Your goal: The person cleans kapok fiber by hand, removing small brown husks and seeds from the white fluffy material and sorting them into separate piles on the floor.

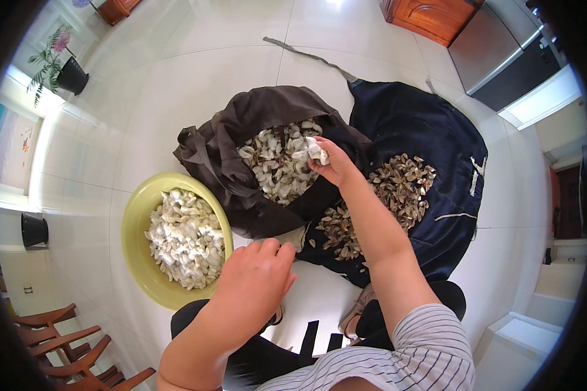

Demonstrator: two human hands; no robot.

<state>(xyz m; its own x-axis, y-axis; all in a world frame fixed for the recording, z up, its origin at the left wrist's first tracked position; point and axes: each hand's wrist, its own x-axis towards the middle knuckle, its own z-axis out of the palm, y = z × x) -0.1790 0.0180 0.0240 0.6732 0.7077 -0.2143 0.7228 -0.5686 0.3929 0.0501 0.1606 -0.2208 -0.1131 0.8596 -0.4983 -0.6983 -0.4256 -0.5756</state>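
Observation:
My right hand [331, 160] grips a tuft of white cotton [317, 150] above an opened dark brown cloth sack [239, 115]. Inside the sack lie cotton bolls [283, 178], white fibre mixed with brown husks. My left hand [261, 271] is near my lap, right of a yellow-green plastic basin [132, 244]; its fingers are curled, and their tips and whatever is under them are hidden. White cotton [188, 239] fills much of the basin. Empty brown husks [403, 188] lie in a pile on a dark blue cloth [420, 117] to the right, partly behind my right forearm.
Pale floor tiles [215, 63] surround the cloths. A wooden chair [73, 347] is at the lower left, potted plants [72, 76] at the upper left. A wooden cabinet [430, 19] stands at the upper right. My shoes are just below the blue cloth, and a cloth strap trails beyond it.

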